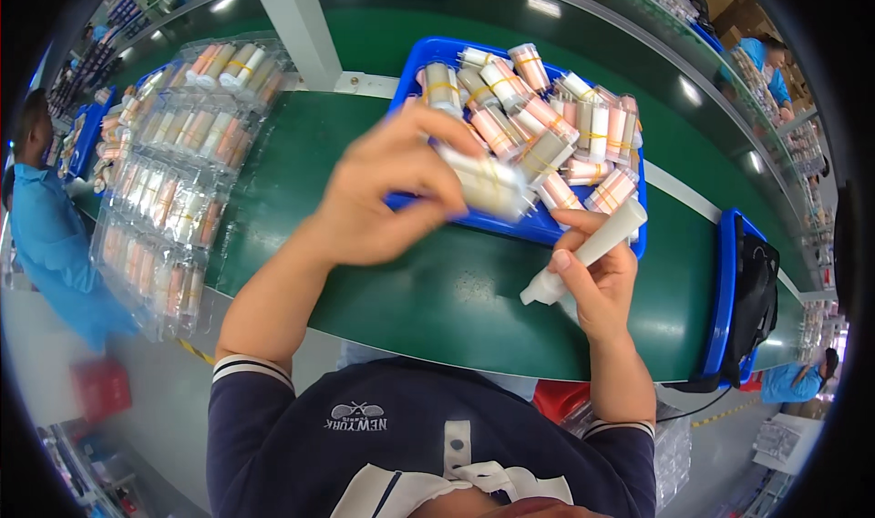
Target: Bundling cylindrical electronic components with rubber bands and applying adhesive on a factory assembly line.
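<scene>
My left hand point(387, 185), smeared by motion, is closed around a bundle of pale tubes point(492, 185) bound with a yellow band. It hovers over the near left part of a blue bin point(474, 224). In that bin lie many banded tube bundles point(547, 158) in pink, white and grey, heaped at different angles. Just off the bin's near right corner, my right hand point(597, 272) pinches one white squeeze tube point(602, 240) between thumb and fingers. The tube is tilted, its wide end up to the right and its narrow capped end down to the left.
Clear plastic trays point(173, 190) filled with tube bundles stand in rows at the left of the green table point(437, 308). A blue bin point(725, 290) with a black bag point(755, 299) is at the right. A white post point(296, 26) rises behind. A co-worker in blue point(59, 235) is at far left.
</scene>
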The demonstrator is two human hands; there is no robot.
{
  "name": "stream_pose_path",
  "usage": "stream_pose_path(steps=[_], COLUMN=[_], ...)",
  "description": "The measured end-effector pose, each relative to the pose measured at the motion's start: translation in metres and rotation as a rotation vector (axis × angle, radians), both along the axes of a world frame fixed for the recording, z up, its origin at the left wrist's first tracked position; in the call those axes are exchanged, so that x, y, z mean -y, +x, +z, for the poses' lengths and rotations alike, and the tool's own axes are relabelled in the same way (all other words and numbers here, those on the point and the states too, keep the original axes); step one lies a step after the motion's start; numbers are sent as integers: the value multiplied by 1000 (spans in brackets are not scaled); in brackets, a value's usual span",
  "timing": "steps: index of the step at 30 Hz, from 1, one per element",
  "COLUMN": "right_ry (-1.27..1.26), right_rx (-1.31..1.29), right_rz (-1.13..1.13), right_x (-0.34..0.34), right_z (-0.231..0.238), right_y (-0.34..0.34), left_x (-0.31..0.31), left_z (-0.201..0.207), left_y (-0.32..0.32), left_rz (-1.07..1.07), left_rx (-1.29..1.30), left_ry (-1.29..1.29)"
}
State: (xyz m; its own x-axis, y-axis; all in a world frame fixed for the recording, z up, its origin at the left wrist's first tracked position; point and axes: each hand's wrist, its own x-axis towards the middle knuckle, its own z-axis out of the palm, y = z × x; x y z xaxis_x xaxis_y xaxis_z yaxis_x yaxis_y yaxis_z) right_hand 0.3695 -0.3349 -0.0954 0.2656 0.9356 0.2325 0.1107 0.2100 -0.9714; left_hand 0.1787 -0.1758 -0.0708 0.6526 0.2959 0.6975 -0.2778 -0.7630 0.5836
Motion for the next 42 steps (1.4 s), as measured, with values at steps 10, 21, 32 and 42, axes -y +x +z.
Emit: stream_pose_path(steps=[10, 21, 32, 42], right_ry=[-22, 19, 319, 437], right_rx=[13, 22, 10, 405], right_rz=[-58, -95, -186, -117], right_x=[0, 2, -5, 4], right_z=[6, 4, -1, -1], right_y=[1, 7, 17, 0], left_x=[-76, -17, 38, 51], left_z=[-19, -2, -26, -49], left_y=[-64, -20, 11, 25], left_rz=[860, 335, -115, -85], left_rx=[-629, -613, -406, -422], left_ry=[-66, 300, -9, -236])
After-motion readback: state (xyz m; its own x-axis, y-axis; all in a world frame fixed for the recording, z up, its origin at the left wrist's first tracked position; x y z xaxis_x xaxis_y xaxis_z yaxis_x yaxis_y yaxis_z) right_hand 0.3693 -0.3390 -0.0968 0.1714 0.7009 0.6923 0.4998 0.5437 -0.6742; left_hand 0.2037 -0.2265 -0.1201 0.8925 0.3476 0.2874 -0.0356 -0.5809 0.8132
